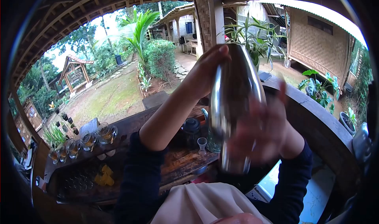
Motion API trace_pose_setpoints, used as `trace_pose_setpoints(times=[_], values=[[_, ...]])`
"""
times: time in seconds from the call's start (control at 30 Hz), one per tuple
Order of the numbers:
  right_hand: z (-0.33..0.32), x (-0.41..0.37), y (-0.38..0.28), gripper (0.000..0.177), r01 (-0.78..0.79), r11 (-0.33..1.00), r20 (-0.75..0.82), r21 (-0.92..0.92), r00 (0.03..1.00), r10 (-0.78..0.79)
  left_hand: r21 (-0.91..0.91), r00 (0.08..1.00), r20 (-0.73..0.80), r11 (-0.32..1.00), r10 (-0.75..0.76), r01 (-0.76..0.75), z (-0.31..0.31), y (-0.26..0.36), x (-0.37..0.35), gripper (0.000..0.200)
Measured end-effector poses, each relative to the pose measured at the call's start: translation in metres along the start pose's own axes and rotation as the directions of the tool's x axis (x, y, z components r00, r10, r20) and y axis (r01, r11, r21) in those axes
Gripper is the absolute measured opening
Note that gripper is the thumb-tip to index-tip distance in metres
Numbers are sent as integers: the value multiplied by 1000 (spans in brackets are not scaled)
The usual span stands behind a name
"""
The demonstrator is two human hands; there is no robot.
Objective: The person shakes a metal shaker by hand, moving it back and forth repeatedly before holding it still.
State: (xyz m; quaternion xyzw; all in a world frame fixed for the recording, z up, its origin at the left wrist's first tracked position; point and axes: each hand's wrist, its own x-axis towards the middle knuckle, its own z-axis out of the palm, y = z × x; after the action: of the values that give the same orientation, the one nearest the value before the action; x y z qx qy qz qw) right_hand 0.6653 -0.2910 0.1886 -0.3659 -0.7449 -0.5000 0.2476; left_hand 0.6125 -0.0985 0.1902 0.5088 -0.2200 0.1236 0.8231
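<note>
A shiny metal shaker (238, 90) is held up, slightly tilted, in front of my chest. My left hand (209, 68) grips its upper left side, with fingers wrapped near the top. Low on the shaker's right side is my right hand (262, 131), smeared by motion, so its fingers cannot be made out clearly. Below and left of the shaker, a small clear glass (202, 145) stands on the wooden counter (179, 163), near a dark lidded jar (191, 126).
Several glass cups of brown drink, one of them a cup (104, 133), line the counter's left edge. Yellow pieces (104, 176) lie on a dark tray. A curved ledge (316, 111) runs along the right, with a phone (265, 77) on it. A post (213, 19) rises ahead.
</note>
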Motion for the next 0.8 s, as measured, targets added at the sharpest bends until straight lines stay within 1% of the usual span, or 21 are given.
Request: trace_pose_setpoints(times=[0.03,0.07,0.1,0.13,0.17,0.2,0.23,0.27,0.3,0.37,0.43,0.47,0.5,0.57,0.6,0.63,0.67,0.7,0.73,0.77,0.8], values=[[2,0,2,41,269,960,-71,-73,959,-274,-1,1000,2,1000,-6,6,10,2,-1,29],[5,-1,2,32,511,845,-117,-156,840,-530,197,937,246,933,249,-300,20,2,-1,30],[8,-2,2,24,705,666,-139,-244,654,-744,297,757,509,743,409,-601,24,0,-3,31],[10,-3,2,16,839,432,-134,-331,411,-901,404,855,411,778,316,-482,12,5,1,40],[6,-14,7,23,585,758,-130,-291,760,-637,397,854,406,779,325,-485,-3,6,15,40],[6,-28,13,30,216,941,-105,-259,963,-249,319,967,126,914,221,-250,-23,4,33,42],[23,-31,34,38,-33,984,-346,-172,938,-29,165,990,-134,986,50,-28,-43,2,50,44],[22,-15,45,43,-323,945,-338,-43,895,290,70,973,-207,990,-105,121,-67,0,59,43],[21,-12,59,49,-417,904,-248,95,870,427,0,804,-578,985,-139,170,-31,4,43,39],[27,-14,50,49,-331,904,-261,271,879,400,-38,944,-320,996,-84,76,-41,1,42,33],[12,-26,16,40,-244,876,16,415,965,262,64,998,-20,996,-65,66,-30,8,21,26],[17,-29,7,40,-238,872,12,427,966,257,126,997,3,989,79,-79,3,7,-2,23],[27,-31,-3,36,71,951,-220,301,975,-3,583,919,256,711,300,-394,0,2,-12,31],[46,-32,-21,28,550,824,-514,-135,672,-533,351,756,569,736,324,-579,20,-5,-19,41],[50,-33,-29,24,657,648,-535,-385,413,-737,394,841,462,784,282,-479,14,-7,-23,45],[43,-34,-21,24,659,656,-546,-368,417,-726,363,930,253,866,266,-345,6,-10,-19,45],[32,-32,2,34,395,917,-454,64,829,-326,448,969,131,859,211,-247,-24,-16,0,43],[30,-26,24,44,-69,919,-122,388,985,125,518,987,3,844,158,-137,-57,-22,21,41],[49,-16,44,50,57,994,-365,94,931,-19,-71,986,-110,990,-125,118,-70,-21,33,36],[56,-12,42,53,-306,783,-243,541,835,494,-25,907,-413,996,-86,83,-59,-27,34,34],[68,-13,47,55,-382,472,-105,794,679,727,-95,861,-495,992,-117,80,-53,-26,32,33]])
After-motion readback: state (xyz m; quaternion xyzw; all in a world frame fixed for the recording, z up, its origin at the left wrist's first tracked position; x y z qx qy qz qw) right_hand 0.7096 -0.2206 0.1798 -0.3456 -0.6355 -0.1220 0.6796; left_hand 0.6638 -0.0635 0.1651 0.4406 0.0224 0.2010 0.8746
